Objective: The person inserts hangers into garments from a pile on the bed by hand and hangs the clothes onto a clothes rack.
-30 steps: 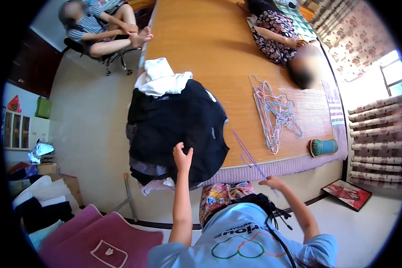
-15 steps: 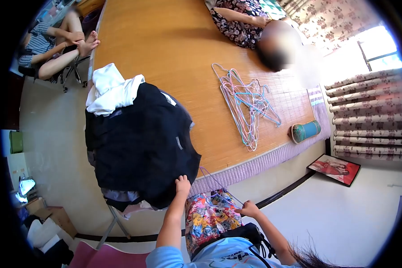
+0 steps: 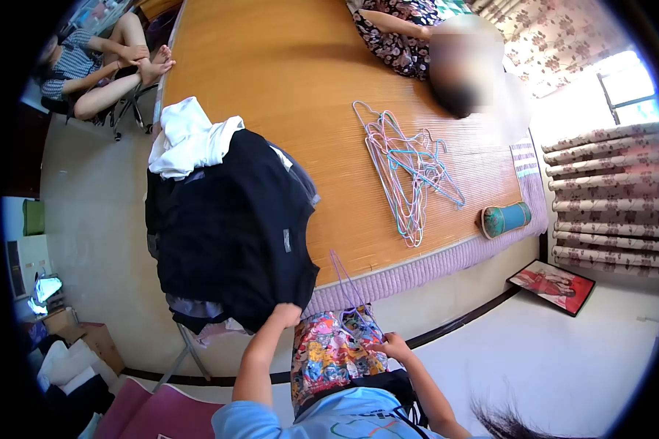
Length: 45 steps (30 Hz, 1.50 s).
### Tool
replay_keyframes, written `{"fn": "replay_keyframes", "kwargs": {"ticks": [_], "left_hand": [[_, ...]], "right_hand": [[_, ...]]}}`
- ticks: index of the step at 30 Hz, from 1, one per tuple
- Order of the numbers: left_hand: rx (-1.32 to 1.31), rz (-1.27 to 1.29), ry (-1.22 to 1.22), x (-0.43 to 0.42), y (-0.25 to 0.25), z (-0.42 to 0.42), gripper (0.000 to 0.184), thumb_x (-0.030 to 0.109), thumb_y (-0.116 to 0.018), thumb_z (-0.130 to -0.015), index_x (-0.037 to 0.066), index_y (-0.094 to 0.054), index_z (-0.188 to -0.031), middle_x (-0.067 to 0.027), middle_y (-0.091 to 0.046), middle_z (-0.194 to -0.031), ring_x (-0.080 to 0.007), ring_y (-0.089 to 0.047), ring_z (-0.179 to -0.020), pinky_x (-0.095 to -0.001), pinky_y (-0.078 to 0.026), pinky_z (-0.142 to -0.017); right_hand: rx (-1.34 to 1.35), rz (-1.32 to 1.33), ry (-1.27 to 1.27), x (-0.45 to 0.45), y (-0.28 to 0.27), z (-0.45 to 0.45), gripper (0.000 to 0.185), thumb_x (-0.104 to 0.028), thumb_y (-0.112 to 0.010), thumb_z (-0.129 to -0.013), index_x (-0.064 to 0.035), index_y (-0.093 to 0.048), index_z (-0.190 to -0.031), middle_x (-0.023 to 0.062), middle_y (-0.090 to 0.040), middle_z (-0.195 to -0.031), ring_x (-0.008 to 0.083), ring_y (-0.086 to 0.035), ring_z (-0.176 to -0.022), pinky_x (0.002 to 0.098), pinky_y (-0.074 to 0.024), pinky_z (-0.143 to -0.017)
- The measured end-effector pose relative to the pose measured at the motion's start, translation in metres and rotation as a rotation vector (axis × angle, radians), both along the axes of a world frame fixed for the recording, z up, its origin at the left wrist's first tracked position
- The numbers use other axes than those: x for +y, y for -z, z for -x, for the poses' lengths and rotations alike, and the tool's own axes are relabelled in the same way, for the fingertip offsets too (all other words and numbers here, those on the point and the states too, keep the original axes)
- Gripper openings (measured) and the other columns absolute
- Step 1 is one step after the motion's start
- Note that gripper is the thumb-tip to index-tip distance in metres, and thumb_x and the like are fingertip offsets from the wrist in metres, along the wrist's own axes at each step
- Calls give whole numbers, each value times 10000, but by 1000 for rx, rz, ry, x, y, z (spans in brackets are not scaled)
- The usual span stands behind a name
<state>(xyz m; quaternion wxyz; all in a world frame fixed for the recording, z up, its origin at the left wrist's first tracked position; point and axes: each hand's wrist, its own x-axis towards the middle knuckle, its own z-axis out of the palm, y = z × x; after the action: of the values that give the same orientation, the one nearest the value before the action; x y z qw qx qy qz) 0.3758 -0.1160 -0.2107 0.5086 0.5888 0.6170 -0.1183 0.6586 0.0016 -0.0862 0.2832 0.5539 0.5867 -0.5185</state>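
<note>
A black top lies spread over a heap of clothes, a small pale label showing on it. My left hand is closed on its near right corner. In my right hand is a purple clothes hanger, which hangs over my patterned clothing with its hook pointing toward the bed's edge. The hanger and the black top are apart. A white garment rests at the far end of the heap. Several thin pink, blue and white hangers lie tangled on the mat to the right.
The bed has a brown mat and a quilted lilac edge. A teal bolster sits at its right corner. One person lies at the far side; another sits at left. A framed picture leans beyond the bed.
My left hand has gone from lying on the black top's edge to gripping it and pulling it slightly toward me. The purple hanger has come nearer my body with my right hand.
</note>
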Motion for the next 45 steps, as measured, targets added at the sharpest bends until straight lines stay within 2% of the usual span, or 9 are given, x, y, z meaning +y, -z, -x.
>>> {"fn": "replay_keyframes", "kwargs": {"ticks": [2,5,9,15,23,27,30,41,45], "left_hand": [[51,-390,-400,32,13,0,139,215,-481,-682,87,-508,-637,-122,-547,-675,-292,-541,-641,-396,-439,-557],[141,-638,-674,107,12,13,150,192,-550,-678,85,-461,-733,-92,-486,-703,-270,-511,-674,-372,-432,-552],[369,-581,-550,171,23,50,357,236,-629,-640,48,-423,-862,-100,-409,-910,-235,-458,-875,-335,-465,-603],[552,-314,-828,213,46,83,365,207,-657,-611,62,-442,-868,-105,-465,-903,-251,-493,-856,-331,-466,-652],[-247,-408,-1065,179,74,128,118,110,-620,-654,12,-577,-704,-90,-582,-617,-141,-564,-556,-250,-436,-522],[-119,-697,-1022,178,57,126,92,88,-584,-675,22,-531,-638,-90,-539,-581,-196,-543,-552,-275,-429,-529],[32,-663,-986,181,48,125,111,117,-594,-663,28,-534,-635,-114,-540,-627,-251,-538,-604,-310,-430,-561],[493,-475,-773,199,72,85,217,218,-658,-619,71,-516,-691,-100,-510,-806,-263,-531,-728,-356,-442,-634],[322,-540,-816,191,72,94,152,164,-607,-667,53,-503,-669,-111,-499,-748,-269,-517,-667,-359,-426,-592]], "right_hand": [[-1,-42,1,5,-11,11,587,-533,-629,-512,24,-568,-686,223,-524,-827,315,-510,-797,349,-398,-729],[47,-64,-26,-4,3,0,526,-464,-666,-526,8,-562,-733,171,-544,-792,250,-514,-754,325,-400,-667],[48,36,-15,-6,2,-3,518,-380,-661,-573,39,-548,-855,121,-543,-803,183,-505,-740,272,-396,-667],[96,75,129,-2,-8,10,618,-448,-661,-548,40,-529,-904,179,-513,-916,265,-506,-862,298,-388,-763],[190,103,34,13,-14,35,618,-432,-679,-531,51,-512,-880,161,-525,-853,247,-524,-788,300,-413,-692],[279,104,103,23,-31,61,544,-402,-693,-532,37,-491,-782,134,-515,-774,181,-529,-568,264,-423,-500],[180,138,90,26,-38,70,545,-382,-672,-564,38,-510,-873,117,-538,-795,185,-514,-741,275,-401,-672],[166,101,147,11,-14,55,526,-390,-678,-561,32,-507,-824,112,-533,-741,179,-525,-683,275,-414,-607],[193,145,173,1,-4,56,548,-412,-666,-562,40,-509,-829,141,-526,-798,196,-507,-734,287,-398,-641]]}}
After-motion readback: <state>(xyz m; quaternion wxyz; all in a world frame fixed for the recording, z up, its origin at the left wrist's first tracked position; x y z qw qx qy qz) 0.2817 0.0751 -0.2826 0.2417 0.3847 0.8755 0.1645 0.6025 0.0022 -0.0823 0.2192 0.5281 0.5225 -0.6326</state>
